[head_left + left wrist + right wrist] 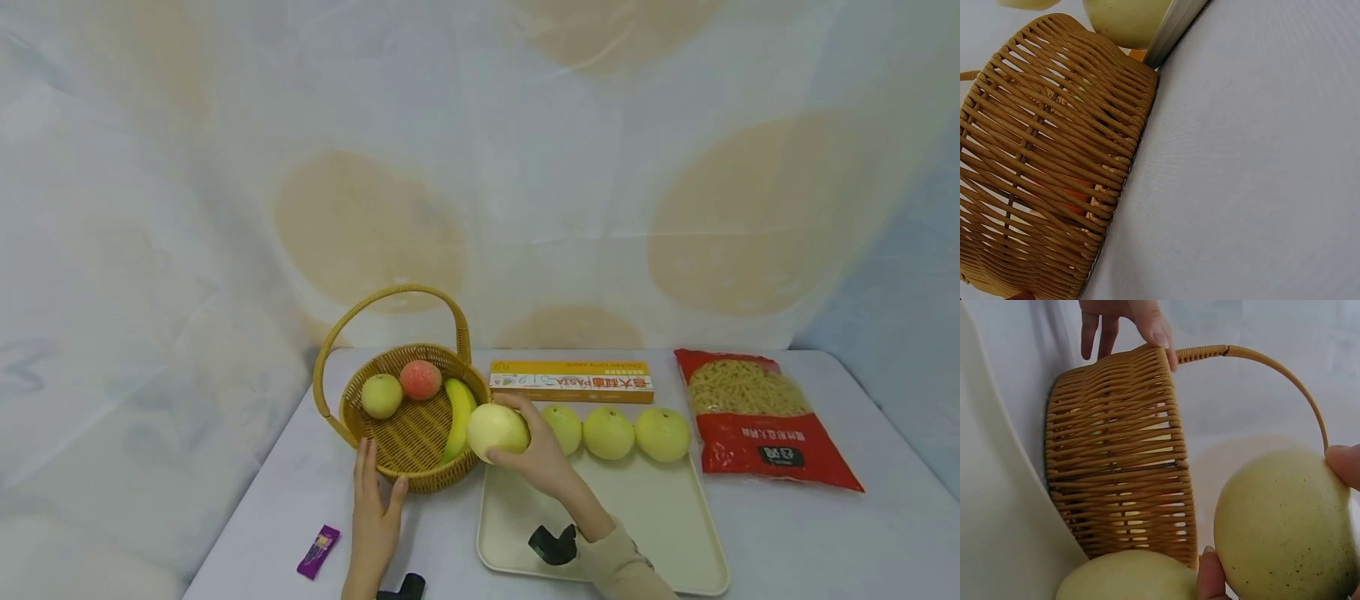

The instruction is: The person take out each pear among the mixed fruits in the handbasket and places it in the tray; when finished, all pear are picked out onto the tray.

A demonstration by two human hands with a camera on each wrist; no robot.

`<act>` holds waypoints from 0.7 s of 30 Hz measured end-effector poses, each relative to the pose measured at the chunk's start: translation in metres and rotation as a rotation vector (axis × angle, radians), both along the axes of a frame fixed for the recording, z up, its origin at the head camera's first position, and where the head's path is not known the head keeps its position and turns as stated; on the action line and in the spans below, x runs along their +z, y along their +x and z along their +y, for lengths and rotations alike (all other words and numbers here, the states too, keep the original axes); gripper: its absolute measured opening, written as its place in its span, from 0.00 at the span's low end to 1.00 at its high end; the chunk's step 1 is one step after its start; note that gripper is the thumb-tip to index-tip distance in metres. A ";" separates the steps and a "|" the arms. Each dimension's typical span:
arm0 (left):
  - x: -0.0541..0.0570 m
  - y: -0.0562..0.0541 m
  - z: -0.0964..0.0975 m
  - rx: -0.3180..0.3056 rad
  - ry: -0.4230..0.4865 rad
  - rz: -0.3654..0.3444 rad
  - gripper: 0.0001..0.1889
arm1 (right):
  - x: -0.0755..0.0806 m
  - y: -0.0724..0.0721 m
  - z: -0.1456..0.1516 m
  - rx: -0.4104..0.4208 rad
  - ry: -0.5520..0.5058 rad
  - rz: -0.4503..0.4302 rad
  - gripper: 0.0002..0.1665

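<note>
My right hand (546, 460) grips a round pale-yellow fruit (497, 431) between thumb and fingers, at the right rim of the wicker basket (405, 442). Dark specks dot its skin in the right wrist view. At the basket's near left side, my left hand (373, 521) touches the rim with fingers fairly straight and thumb spread. Inside the basket lie a green apple (382, 396), a reddish peach-like fruit (421, 380) and a banana (459, 417). Three more pale-yellow fruits, including one at the right end (663, 434), sit in a row along the tray's far side.
The cream tray (600, 517) lies right of the basket, under my right forearm. Behind it is a pasta box (572, 382). A red bag of pasta (772, 425) rests farther right. A small purple packet (318, 551) lies left of my left hand. The basket's handle (408, 289) arches upward.
</note>
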State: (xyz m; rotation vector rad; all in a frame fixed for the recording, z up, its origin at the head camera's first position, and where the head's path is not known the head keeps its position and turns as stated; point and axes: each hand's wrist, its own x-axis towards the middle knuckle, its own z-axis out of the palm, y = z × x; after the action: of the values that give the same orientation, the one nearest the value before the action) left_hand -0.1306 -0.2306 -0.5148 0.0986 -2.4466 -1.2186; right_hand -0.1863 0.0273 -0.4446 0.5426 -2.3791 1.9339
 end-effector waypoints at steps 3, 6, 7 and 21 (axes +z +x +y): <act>0.001 0.001 0.001 0.002 0.001 0.001 0.39 | -0.003 0.002 0.005 0.031 0.015 -0.013 0.39; 0.002 0.001 0.001 0.004 0.004 0.000 0.38 | -0.005 0.004 0.011 0.072 0.037 -0.012 0.39; 0.003 0.001 0.001 0.005 0.004 0.000 0.38 | -0.006 0.004 0.013 0.084 0.044 -0.009 0.39; 0.005 0.000 0.002 -0.001 0.008 -0.022 0.38 | -0.007 0.007 0.038 0.328 0.253 0.019 0.41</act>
State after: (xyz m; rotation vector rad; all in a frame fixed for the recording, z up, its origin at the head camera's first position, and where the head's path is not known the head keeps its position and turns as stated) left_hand -0.1305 -0.2285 -0.5103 0.1140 -2.4609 -1.2334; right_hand -0.1792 0.0657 -0.4515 1.0183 -2.6816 1.7232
